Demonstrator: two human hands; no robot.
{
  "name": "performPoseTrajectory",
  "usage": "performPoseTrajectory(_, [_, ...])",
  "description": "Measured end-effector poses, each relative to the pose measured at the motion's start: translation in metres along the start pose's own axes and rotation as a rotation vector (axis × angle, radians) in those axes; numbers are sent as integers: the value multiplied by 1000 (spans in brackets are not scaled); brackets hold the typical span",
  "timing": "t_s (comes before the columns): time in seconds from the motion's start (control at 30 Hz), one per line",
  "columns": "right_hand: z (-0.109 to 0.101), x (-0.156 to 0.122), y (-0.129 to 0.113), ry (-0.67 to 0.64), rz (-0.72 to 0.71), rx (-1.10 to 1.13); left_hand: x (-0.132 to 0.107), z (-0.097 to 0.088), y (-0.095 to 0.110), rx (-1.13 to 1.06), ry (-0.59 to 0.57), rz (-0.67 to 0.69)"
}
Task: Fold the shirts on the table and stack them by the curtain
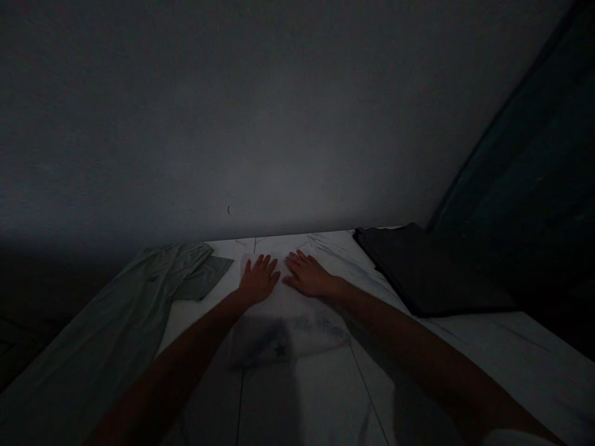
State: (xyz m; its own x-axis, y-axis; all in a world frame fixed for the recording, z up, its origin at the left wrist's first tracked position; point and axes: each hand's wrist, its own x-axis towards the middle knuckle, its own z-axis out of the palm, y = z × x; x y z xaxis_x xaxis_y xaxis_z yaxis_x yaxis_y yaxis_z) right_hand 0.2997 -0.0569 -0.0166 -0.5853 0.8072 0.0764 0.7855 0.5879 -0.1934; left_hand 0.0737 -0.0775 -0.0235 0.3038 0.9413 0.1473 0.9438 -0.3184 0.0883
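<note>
At the middle of a white, grey-veined tiled surface (488, 337), I see both of the person's hands lying palm down on a thin, pale cloth (290, 325). The left hand (259, 280) is flat and open with its fingers spread, and the right hand (309, 275) lies the same way just beside it. Neither has hold of anything; both rest on the cloth near its far edge. The cloth sits mid-surface, with a dark star mark (279, 350) toward its near end; the light is poor, so it may be a folded garment. To the left lies a pale grey-green garment (139, 297), and to the right a folded dark cloth (423, 272). A grey wall (279, 124) rises beyond the far edge, with a dark teal panel (511, 155) at far right.
</note>
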Motion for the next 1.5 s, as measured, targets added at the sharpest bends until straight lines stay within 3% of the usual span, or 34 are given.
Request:
performPoseTrajectory(0.13, [-3,-24,7,-155,155,-25,-13,2,-3,78,-114,-91])
performPoseTrajectory(0.27, [-17,-40,5,-115,283,-103,-21,-13,-4,122,-88,-248])
performPoseTrajectory(0.37, [-16,-53,-22,-62,159,-88,-38,-19,22,136,-65,-123])
performPoseTrajectory(0.43, [-8,-68,-40,-102,23,-30,-59,-18,39,119,-96,8])
performPoseTrajectory(0.5, [3,-92,-48,-145,-35,2,-85,-17,46,98,-165,41])
performPoseTrajectory(0.67, [13,-163,-26,-170,115,10,-143,-26,21,57,-299,-117])
performPoseTrajectory(0.77, [5,-185,-20,-129,193,56,-160,-34,11,58,-275,-182])
performPoseTrajectory(0.9, [-9,-184,-36,36,365,156,-172,-40,15,44,-160,-249])
performPoseTrajectory(1.1, [-16,-177,-54,23,603,184,-180,-53,12,-118,-252,-447])
performPoseTrajectory(1.27, [-10,-177,-52,82,636,206,-183,-59,13,-129,-310,-409])
performPoseTrajectory(1.5, [-11,-184,-56,78,568,251,-194,-58,19,-45,-379,-398])
